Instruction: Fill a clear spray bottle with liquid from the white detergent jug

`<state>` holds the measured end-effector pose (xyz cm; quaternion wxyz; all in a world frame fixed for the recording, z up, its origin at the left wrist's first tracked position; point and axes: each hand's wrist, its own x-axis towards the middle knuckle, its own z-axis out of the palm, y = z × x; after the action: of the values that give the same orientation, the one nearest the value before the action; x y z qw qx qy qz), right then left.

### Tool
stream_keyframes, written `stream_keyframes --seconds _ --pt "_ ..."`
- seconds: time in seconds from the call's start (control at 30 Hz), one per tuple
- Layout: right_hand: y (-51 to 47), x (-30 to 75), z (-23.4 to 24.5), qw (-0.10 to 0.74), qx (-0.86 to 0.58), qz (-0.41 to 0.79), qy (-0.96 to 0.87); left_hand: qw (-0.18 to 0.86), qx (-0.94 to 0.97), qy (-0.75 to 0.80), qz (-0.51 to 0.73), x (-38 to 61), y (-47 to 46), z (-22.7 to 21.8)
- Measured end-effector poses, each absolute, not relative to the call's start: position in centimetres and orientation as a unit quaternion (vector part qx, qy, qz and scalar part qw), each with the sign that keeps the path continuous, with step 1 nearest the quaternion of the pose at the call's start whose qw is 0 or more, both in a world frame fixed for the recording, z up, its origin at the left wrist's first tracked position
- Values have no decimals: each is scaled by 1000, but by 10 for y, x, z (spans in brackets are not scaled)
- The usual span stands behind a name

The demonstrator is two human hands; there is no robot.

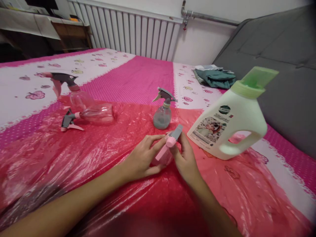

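Between my hands is a small spray bottle (pixel 170 142) with a pink and grey trigger head and a pinkish see-through body. My left hand (pixel 144 156) wraps the bottle's body from the left. On the right, my right hand (pixel 186 159) grips around the trigger head, its fingers partly hidden behind it. Just beyond stands a clear spray bottle (pixel 162 116) with a grey head and some cloudy liquid inside. A large pale green detergent jug (pixel 237 121) with a green cap stands to the right of my right hand.
A clear pink spray bottle (pixel 98 114) lies on its side at the left; another spray bottle (pixel 80 98) with a black head stands behind it. Red plastic sheeting (pixel 111 197) covers the bed's near part. Folded clothes (pixel 214 77) lie by the grey headboard (pixel 276 49).
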<state>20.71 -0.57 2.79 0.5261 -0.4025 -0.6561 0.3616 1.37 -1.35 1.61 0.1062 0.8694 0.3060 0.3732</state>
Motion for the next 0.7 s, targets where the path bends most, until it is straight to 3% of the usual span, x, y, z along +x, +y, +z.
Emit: stream_keyframes --seconds 0.23,0.7 --pt "-8 204 24 559 -418 314 -644 123 866 314 368 12 -12 13" --pt "-10 206 20 549 -388 308 -674 104 872 318 358 12 -11 11"
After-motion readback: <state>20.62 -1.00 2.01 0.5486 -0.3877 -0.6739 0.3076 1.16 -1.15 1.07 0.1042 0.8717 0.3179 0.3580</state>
